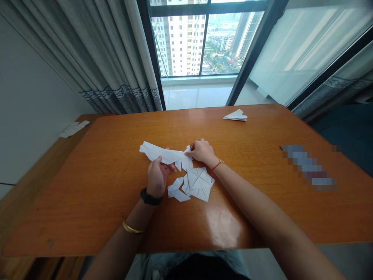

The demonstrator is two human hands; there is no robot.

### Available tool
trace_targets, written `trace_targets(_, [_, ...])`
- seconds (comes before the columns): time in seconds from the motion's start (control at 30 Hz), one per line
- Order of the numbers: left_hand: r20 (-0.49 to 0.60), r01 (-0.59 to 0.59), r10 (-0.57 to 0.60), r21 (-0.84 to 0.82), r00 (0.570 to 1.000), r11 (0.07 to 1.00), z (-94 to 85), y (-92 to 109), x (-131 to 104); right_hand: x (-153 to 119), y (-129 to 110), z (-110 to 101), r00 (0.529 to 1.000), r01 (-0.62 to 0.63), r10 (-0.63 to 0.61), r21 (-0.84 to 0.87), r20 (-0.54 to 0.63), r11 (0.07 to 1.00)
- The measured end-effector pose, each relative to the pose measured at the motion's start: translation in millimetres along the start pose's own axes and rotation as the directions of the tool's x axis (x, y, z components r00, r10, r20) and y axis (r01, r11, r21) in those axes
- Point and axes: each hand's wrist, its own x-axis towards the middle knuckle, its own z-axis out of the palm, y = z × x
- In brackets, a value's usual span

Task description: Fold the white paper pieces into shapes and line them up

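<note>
A long folded strip of white paper (161,153) is held above the table, slanting down to the right. My left hand (159,175) grips its lower edge near the middle, thumb in front and fingers partly behind. At its right end, my right hand (202,151) pinches the paper between thumb and fingers. Just below lie creased white paper squares (200,183), loosely stacked. Beside them on the left is a small folded white piece (177,189). Other folded points of paper show under the strip's right end; whether they are joined to it is unclear.
The brown wooden table (116,210) spreads around the hands. A folded white paper (235,115) lies near the far edge. A blurred, pixelated object (307,165) is at the right. White paper (74,128) rests on a ledge at the left.
</note>
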Motion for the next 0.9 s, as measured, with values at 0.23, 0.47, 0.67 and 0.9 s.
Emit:
trace_targets(0.23, [-0.007, 0.021, -0.021, 0.027, 1.000, 0.999, 2.2, 1.3, -0.9, -4.5, 6.3, -5.2, 0.998, 0.056, -0.060, 0.341, -0.001, 0.938])
trace_targets(0.47, [0.143, 0.133, -0.164, 0.201, 0.976, 0.970, 1.8, 1.8, -5.5, -35.1, 17.8, -65.5, 0.938, 0.342, -0.061, 0.876, -0.342, 0.339])
trace_targets(0.67, [0.514, 0.392, -0.568, 0.417, 0.643, 0.820, 5.4, -3.0, -21.1, -75.3, 0.6, -44.3, 0.968, 0.219, -0.224, 0.806, -0.111, 0.550])
trace_targets(0.9, [0.592, 0.360, -0.553, 0.421, 0.586, 0.833, 2.0, -9.9, -23.8, -89.0, -0.9, -12.0, 0.940, 0.340, -0.259, 0.635, -0.220, 0.694])
